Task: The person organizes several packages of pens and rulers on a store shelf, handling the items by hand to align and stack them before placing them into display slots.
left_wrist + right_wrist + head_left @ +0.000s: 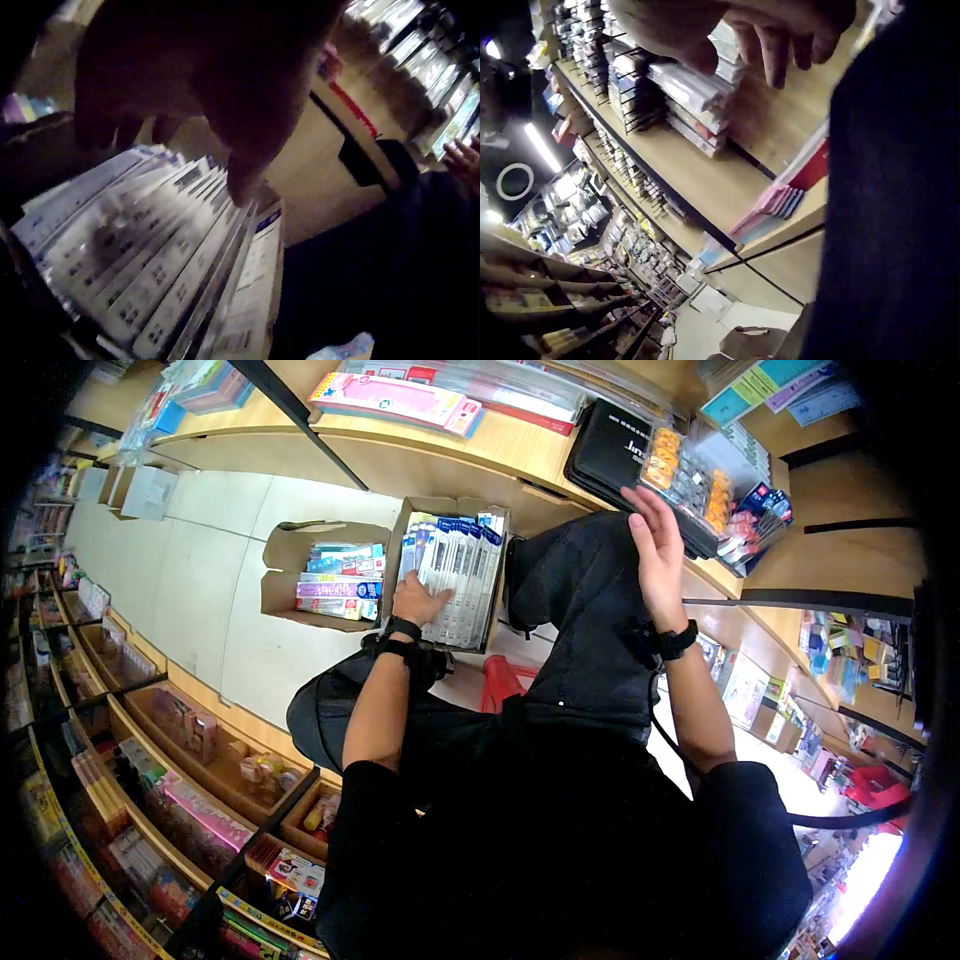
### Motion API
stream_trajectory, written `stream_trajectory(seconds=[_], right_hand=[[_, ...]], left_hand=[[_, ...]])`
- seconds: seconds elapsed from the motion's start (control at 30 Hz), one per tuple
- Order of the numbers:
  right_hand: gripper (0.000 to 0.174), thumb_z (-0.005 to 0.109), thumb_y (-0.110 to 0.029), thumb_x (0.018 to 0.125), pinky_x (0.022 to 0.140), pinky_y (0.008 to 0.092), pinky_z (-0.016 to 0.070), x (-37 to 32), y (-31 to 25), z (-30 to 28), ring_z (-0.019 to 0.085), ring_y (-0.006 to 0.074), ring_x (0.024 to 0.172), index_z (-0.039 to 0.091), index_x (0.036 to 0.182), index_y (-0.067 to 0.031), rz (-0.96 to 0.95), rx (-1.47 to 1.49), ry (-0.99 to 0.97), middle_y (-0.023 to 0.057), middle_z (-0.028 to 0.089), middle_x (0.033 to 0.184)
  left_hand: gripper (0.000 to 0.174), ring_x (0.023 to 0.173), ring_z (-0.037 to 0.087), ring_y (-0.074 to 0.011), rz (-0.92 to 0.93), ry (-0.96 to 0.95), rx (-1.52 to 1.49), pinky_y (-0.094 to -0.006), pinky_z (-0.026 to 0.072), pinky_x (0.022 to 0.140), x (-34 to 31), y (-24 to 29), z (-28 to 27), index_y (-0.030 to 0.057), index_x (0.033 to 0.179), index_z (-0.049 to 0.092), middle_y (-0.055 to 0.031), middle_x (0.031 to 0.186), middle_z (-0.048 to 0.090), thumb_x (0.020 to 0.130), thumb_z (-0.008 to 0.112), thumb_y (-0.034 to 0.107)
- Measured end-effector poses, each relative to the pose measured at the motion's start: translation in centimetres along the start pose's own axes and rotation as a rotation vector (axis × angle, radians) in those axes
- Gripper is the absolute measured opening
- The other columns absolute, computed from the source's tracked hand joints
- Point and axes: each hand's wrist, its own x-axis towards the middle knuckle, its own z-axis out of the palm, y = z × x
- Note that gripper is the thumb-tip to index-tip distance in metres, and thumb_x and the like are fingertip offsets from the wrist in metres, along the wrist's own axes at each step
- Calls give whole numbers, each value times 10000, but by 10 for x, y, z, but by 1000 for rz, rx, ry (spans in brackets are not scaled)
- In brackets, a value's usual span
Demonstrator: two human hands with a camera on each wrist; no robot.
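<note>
My left hand (418, 601) rests on a row of slim clear-and-white packets (462, 575) with blue tops, which stand close together in a cardboard box (500, 510). In the left wrist view the thumb of my left hand (244, 176) reaches down to the packets' upper edges, while the other fingers hang over the far side. Raised above my right knee, my right hand (660, 560) has its fingers straight and holds nothing. It is beside a black case (612, 450) on the shelf.
A second open carton (283, 590) with colourful packets stands left of the box, on the tiled floor (215, 525). Pink packs (395, 402) lie on the wooden shelf (400, 445) ahead. Orange-and-grey packaged items (665, 460) are by the case. Stocked compartments (180, 790) line the left side.
</note>
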Motion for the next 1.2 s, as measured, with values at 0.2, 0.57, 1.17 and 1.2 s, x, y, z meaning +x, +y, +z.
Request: stream_trajectory(seconds=[0.2, 0.57, 1.17, 1.2], right_hand=[[466, 519, -122, 934, 1067, 315, 273, 3, 4, -7, 380, 204, 1285, 345, 1349, -2, 39, 82, 35, 159, 441, 1366], [469, 559, -69, 894, 1065, 328, 285, 7, 17, -8, 415, 223, 1260, 374, 1319, 1, -26, -13, -10, 167, 469, 1334], [378, 571, -59, 876, 1043, 310, 307, 9, 17, -9, 451, 192, 1209, 476, 1237, 0, -33, -43, -42, 106, 524, 1258], [370, 574, -59, 873, 1033, 302, 315, 9, 15, -10, 458, 186, 1198, 485, 1228, -3, -13, -67, -42, 102, 530, 1251]], left_hand=[[1298, 1309, 263, -378, -222, -118, 120, -415, 252, 1085, -10, 14, 47, 6, 1431, 79, -243, 1396, 281, 522, 788, 603], [1022, 1124, 460, -336, -251, 153, 155, -428, 395, 948, -27, 51, 62, 9, 1347, 258, -172, 1196, 466, 581, 845, 344], [790, 1204, 375, -414, -237, 84, 149, -464, 335, 1008, -15, 42, 69, 5, 1173, 402, -224, 1311, 370, 612, 800, 394], [769, 1173, 390, -407, -204, 119, 135, -462, 340, 995, -16, 43, 72, 4, 1147, 411, -220, 1284, 386, 604, 801, 384]])
